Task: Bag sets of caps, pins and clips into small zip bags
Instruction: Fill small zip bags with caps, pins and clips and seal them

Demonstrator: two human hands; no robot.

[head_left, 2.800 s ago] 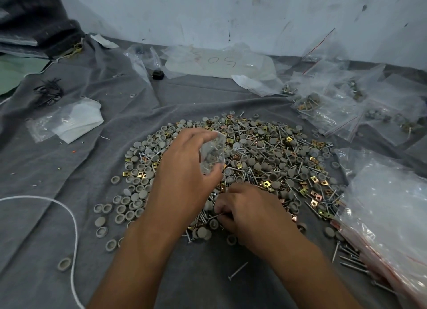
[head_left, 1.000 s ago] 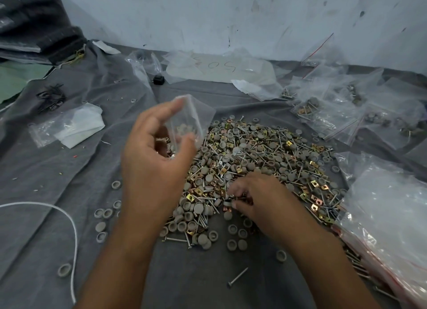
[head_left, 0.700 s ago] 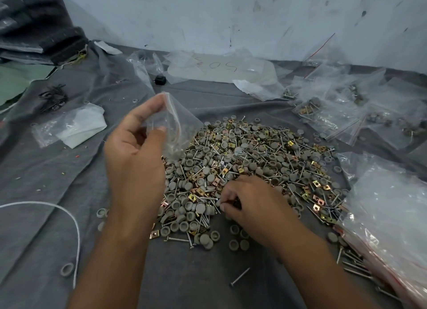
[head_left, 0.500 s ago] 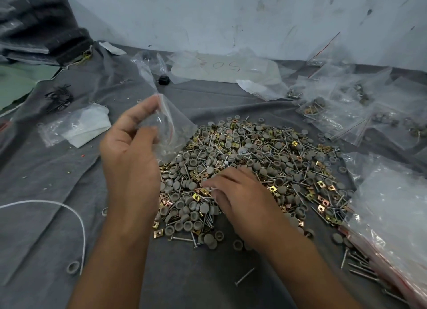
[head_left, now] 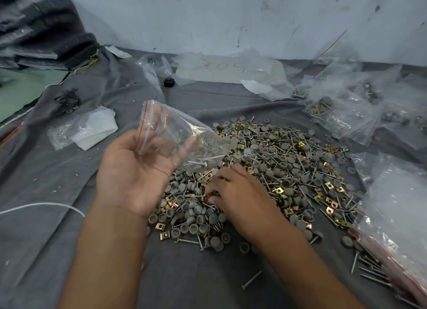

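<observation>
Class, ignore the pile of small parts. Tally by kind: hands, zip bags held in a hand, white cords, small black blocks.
Hands: 2, left hand and right hand
Zip bag held in a hand: 1
White cord: 1
Small black block: 1
Total: 5

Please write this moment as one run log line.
left hand: holds zip bag | right hand: picking in parts pile | bag: unsealed

White cord [head_left: 41,205] lies across grey cloth [head_left: 57,174].
</observation>
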